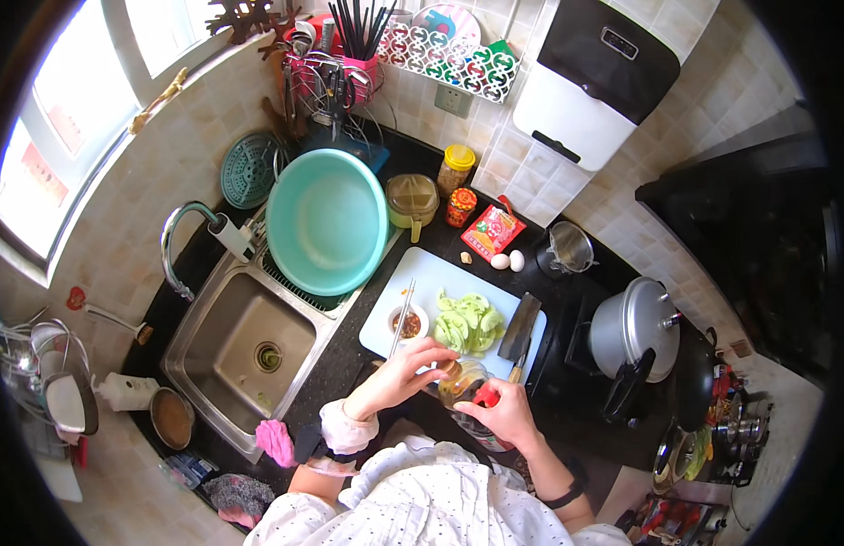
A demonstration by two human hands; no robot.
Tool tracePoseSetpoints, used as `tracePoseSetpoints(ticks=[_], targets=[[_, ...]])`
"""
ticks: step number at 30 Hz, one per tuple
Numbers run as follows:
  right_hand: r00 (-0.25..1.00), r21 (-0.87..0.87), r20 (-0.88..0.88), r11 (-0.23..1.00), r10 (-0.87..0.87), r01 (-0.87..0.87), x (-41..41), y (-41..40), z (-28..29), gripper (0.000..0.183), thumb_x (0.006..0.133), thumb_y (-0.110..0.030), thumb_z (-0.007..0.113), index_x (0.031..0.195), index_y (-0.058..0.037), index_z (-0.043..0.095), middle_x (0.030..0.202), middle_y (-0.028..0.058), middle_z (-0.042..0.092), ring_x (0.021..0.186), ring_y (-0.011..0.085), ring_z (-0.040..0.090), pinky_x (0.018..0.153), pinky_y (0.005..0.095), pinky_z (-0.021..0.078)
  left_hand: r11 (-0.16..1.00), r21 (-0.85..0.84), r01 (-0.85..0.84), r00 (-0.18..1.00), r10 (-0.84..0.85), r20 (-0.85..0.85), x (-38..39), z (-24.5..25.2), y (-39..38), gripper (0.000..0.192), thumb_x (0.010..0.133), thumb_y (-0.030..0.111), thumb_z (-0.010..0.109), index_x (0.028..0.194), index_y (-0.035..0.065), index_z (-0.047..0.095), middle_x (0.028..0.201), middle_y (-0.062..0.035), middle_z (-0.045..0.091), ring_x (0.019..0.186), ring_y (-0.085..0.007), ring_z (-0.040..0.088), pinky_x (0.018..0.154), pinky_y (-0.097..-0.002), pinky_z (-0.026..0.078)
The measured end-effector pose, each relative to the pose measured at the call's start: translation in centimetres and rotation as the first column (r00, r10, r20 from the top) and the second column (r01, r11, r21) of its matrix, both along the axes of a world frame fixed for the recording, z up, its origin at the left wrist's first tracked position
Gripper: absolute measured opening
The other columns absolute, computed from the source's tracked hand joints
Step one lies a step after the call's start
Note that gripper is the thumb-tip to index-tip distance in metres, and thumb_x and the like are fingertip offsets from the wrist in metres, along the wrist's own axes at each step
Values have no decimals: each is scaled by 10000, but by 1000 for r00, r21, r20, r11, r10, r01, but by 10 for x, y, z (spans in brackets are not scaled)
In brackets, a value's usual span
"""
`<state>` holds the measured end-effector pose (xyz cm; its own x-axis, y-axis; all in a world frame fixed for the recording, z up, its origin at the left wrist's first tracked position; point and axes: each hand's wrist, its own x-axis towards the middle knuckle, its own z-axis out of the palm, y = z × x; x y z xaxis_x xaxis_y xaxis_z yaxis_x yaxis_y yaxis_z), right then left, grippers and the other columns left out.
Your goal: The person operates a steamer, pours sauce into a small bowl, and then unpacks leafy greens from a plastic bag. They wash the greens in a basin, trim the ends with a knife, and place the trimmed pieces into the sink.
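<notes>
My left hand (405, 375) pinches a small brown object (450, 370) at a glass jar or bowl (459, 388). To its right, my right hand (504, 413) grips a red cap or handle (487, 394); what it belongs to is partly hidden. A dark container with a label (487, 437) shows below. Ahead, a pale cutting board (388, 307) bears sliced green vegetable (468, 322), a white bowl (423, 318) of reddish-brown sauce with chopsticks (403, 317) across it, and a cleaver (520, 327).
A steel sink (241, 341) and a turquoise basin (326, 222) are at left. Behind the board stand a yellow-lidded jar (456, 170), a red-lidded jar (461, 207), a red packet (493, 232) and two eggs (508, 261). A pressure cooker (630, 331) stands at right.
</notes>
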<state>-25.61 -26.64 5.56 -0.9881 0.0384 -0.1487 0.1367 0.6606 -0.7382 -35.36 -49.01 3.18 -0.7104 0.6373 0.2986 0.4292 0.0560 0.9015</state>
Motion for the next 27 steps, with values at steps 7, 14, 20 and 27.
tracePoseSetpoints(ticks=[7,14,20,27], targets=[[955,-332,122,917,272,-219,-6,24,-2,437,719,-344,927,709,2,661,613,9,589,566,101,504,556,285,447,1000,-15,-13,996,12,-86,41,24,-19,409,931,48,655,1336,49,605,1251,-144,613,1171,-333,587,978,-399,491],[928,-487,55,821,368,-297,-6,2,-2,391,695,-196,944,659,-17,599,616,-19,574,581,62,472,536,259,411,777,39,-628,770,614,176,94,-41,-67,559,1026,192,594,1511,6,388,1457,-216,487,1344,-311,481,1133,-414,380],[939,-547,32,792,343,-271,-13,-26,5,388,695,-197,943,662,-20,600,621,-5,595,579,63,483,537,256,412,-417,-656,-629,-167,897,-410,195,-169,-178,727,812,205,785,1448,99,452,1382,-241,495,1268,-441,496,1010,-579,439],[865,-373,4,803,502,-465,-18,-78,-5,423,687,-305,940,707,8,656,616,34,614,575,101,525,565,298,464,-97,-462,-881,-115,993,10,219,-204,-215,621,885,96,675,1468,75,461,1309,-182,600,1131,-329,641,940,-454,546]])
